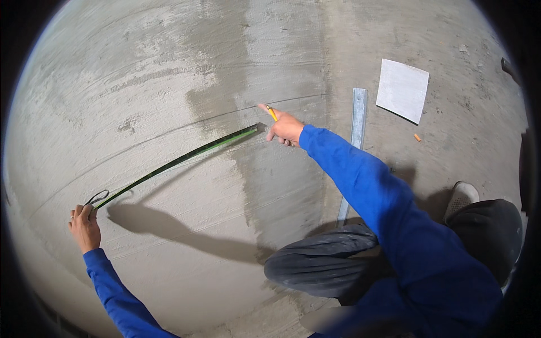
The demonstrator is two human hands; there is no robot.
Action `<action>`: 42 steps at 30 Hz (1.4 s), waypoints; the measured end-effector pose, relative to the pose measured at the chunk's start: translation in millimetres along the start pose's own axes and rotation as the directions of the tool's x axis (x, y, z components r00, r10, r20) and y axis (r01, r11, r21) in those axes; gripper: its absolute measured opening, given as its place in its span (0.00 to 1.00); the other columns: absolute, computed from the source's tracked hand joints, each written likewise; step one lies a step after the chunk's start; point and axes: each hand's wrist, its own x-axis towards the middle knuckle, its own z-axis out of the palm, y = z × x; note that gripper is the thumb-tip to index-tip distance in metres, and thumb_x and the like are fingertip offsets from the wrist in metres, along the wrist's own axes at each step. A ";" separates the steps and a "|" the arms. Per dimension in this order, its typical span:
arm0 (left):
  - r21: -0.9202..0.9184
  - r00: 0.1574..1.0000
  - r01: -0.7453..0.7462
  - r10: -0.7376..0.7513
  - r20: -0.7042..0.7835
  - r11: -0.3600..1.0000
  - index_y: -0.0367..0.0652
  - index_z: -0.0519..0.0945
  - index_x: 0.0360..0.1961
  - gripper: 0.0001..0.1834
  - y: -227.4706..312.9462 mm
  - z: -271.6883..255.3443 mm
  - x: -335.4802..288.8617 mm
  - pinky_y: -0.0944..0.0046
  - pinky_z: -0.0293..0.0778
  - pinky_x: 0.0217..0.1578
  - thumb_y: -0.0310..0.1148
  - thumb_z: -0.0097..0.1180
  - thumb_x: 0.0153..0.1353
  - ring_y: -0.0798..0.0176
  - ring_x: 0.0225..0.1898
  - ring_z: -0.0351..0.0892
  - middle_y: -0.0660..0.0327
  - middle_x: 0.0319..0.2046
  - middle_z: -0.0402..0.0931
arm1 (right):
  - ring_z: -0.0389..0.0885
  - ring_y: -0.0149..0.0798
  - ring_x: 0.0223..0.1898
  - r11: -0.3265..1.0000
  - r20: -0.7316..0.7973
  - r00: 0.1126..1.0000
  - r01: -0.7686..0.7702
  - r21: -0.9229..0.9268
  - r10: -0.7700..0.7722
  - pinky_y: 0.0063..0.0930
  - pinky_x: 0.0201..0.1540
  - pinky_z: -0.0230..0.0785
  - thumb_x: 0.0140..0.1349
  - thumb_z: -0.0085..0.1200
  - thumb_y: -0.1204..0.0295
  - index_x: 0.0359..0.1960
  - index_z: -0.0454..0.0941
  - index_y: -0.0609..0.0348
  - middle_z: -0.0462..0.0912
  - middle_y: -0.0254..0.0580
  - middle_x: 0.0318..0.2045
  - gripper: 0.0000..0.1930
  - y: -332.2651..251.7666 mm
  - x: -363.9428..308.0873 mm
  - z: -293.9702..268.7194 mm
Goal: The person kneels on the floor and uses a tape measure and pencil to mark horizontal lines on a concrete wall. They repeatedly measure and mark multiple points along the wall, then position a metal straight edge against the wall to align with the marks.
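Note:
A tape measure (186, 156) is stretched out along the rough grey plastered wall (163, 112), its dark, green-edged blade rising toward the right. At its lower left end my left hand (85, 228) is closed round it, hiding the case; a black strap loop (98, 196) sticks out above the fingers. My right hand (288, 129) is closed on a yellow pencil (272, 114), which points up and left. The lower fingers of that hand are beside the blade's metal end hook (261, 127); whether they touch it, I cannot tell. A thin dark line curves across the wall above the blade.
On the concrete floor to the right lie a long metal profile (358, 118), a white square tile or board (402, 91) and a small orange piece (417, 137). My bent legs in dark trousers (321, 259) and a light shoe (463, 197) are close to the wall.

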 end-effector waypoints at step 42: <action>0.025 0.991 0.026 -0.029 0.130 0.999 0.47 0.83 0.34 0.08 14.0 6.6 68.9 0.48 0.67 0.44 0.38 0.58 0.59 0.51 0.46 0.74 0.60 0.34 0.76 | 0.60 0.27 0.15 0.999 -0.052 0.999 0.009 -0.040 -0.012 0.26 0.16 0.54 0.51 0.54 0.83 0.73 0.50 0.20 0.66 0.32 0.23 0.50 10.1 2.1 5.5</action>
